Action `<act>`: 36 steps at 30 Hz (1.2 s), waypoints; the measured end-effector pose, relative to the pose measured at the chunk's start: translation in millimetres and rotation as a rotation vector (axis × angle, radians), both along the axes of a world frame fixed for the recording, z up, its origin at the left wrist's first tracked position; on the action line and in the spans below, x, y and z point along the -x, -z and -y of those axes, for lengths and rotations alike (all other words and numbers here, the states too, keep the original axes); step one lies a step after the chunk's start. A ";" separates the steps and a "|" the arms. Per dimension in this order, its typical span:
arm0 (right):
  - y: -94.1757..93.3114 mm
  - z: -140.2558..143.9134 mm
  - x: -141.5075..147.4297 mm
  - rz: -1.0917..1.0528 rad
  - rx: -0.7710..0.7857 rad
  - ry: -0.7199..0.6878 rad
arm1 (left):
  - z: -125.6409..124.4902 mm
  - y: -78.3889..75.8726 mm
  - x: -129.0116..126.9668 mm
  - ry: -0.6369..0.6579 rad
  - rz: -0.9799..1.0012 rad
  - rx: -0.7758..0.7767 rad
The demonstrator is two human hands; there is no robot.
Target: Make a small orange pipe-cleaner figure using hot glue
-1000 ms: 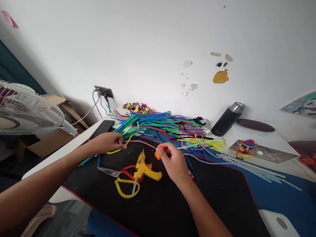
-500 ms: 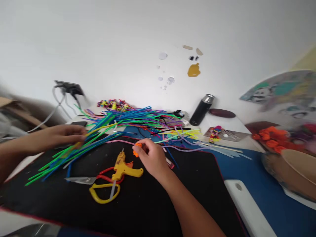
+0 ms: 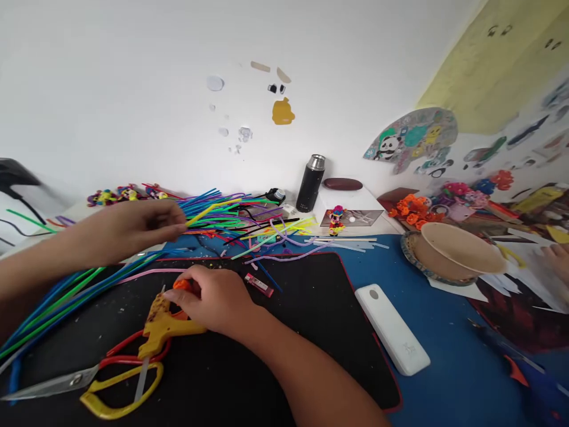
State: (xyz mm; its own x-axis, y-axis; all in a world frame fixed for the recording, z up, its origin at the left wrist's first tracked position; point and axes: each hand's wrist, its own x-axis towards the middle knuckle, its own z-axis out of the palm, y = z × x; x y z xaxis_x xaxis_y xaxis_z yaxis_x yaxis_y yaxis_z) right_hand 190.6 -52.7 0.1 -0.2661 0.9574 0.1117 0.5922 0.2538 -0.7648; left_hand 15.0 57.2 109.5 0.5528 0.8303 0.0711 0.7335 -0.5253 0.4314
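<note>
My left hand (image 3: 133, 231) is closed, thumb and fingertips pinching a yellow pipe cleaner (image 3: 211, 210) that slants up to the right over the heap. In my right hand (image 3: 216, 296) a small orange pipe-cleaner piece (image 3: 184, 287) is pinched, mostly hidden by the fingers. Just below it lies a yellow hot glue gun (image 3: 157, 326) with a clear glue stick (image 3: 142, 379) in its back. The gun rests across scissors (image 3: 120, 373) with red and yellow handles. Blue and green pipe cleaners (image 3: 75, 290) lie beneath my left forearm, and a pink one (image 3: 149, 271) runs toward my right hand.
A pile of coloured pipe cleaners (image 3: 213, 207) lies along the wall, beside a black thermos (image 3: 310, 184). A small figure (image 3: 336, 220) stands before a white box (image 3: 351, 201). Rightward are a white power bank (image 3: 393, 332), a beige bowl (image 3: 462, 252) and another person's hand (image 3: 558, 261).
The view has swung right, bringing the other person's hand into sight. My left hand has lifted with the yellow pipe cleaner. My right hand, still pinching the orange piece, is now closer to the glue gun.
</note>
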 end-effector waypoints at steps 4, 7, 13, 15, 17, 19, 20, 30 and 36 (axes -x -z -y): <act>-3.6 0.3 -0.7 0.076 -0.037 -0.072 | -14.7 6.2 -81.8 0.207 -0.136 -0.102; -8.5 0.8 -1.7 0.125 -0.036 -0.123 | -19.7 12.0 -131.9 0.202 -0.227 -0.250; -11.5 0.3 -2.6 0.159 -0.075 -0.177 | -21.5 31.3 -194.0 0.292 -0.283 -0.284; -10.4 -0.1 -2.5 0.189 -0.082 -0.182 | -23.7 41.1 -195.4 0.372 -0.253 -0.180; -8.5 -0.4 -1.6 0.222 -0.101 -0.179 | -26.9 47.5 -183.2 0.466 -0.192 -0.097; -5.9 -0.6 -0.2 0.245 -0.123 -0.182 | -30.1 47.8 -158.4 0.421 -0.134 -0.048; -4.4 -0.6 0.4 0.252 -0.125 -0.187 | -31.1 45.6 -142.3 0.357 -0.121 -0.028; 1.7 1.4 -10.4 -0.127 -0.062 -0.004 | 1.8 12.5 65.9 -0.251 -0.026 0.028; 7.3 -2.2 -10.7 -0.200 -0.044 0.021 | 33.6 31.3 168.3 -0.577 -0.251 -0.049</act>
State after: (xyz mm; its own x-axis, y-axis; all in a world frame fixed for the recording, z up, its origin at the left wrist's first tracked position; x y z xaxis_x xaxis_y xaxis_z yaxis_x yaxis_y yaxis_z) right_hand 201.2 -50.5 -7.2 -0.2142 0.9556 0.2024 0.4354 0.2789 -0.8559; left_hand -153.3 23.6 78.2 0.0214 0.9988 0.0434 0.9803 -0.0295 0.1951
